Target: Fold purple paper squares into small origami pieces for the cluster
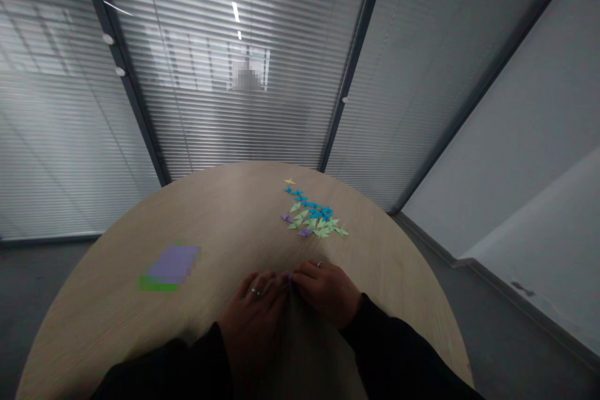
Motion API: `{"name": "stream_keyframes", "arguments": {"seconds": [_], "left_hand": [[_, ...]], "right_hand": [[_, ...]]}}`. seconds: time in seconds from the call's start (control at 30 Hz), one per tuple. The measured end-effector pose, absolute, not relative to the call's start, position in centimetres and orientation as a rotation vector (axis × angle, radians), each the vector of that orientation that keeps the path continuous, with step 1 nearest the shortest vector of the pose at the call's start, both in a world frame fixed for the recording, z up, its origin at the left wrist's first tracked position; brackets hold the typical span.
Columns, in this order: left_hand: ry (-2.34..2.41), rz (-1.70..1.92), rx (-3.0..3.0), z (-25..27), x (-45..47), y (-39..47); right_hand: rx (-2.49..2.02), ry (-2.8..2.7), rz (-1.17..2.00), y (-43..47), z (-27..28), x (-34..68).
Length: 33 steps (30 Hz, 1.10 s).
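Observation:
My left hand [260, 306] and my right hand [325, 287] meet near the front middle of the round table, fingers curled and pinched together. Between their fingertips a sliver of purple paper [290, 277] shows; the fingers cover most of it, so its folded shape is hidden. Each hand wears a ring. Just beyond my right hand lies a cluster of small folded paper cranes: several green cranes [312, 224], several blue cranes [315, 205], a purple crane [305, 233] at the near side and a yellow one [289, 181] at the far end.
To the left on the wooden table [225, 212] lies a stack of purple and green paper sheets [171, 265], blurred by pixelation. Past the table's curved far edge stand glass panels with blinds [253, 119]. A white wall [529, 156] rises on the right.

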State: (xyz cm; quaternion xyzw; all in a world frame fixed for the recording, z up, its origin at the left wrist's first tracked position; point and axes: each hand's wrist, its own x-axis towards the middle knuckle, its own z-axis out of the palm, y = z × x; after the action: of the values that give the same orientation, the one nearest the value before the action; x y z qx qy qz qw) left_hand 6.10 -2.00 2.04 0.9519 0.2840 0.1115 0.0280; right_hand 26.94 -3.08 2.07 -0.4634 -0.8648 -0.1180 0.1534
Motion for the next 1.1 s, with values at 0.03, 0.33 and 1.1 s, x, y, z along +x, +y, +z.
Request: {"name": "stream_keyframes", "arguments": {"seconds": [0.03, 0.33, 1.1], "left_hand": [[0.881, 0.337, 2.933, 2.1, 6.1, -2.0], [0.92, 0.393, 2.918, 2.2, 5.7, -1.8], [0.907, 0.362, 2.893, 3.4, 5.7, -2.1]], "right_hand": [[-1.332, -2.481, -0.335, -3.1, 2.1, 26.9], [-1.392, -2.49, -0.297, -3.3, 2.5, 26.8], [-1.361, -2.413, -0.226, -3.5, 2.3, 26.8]]}}
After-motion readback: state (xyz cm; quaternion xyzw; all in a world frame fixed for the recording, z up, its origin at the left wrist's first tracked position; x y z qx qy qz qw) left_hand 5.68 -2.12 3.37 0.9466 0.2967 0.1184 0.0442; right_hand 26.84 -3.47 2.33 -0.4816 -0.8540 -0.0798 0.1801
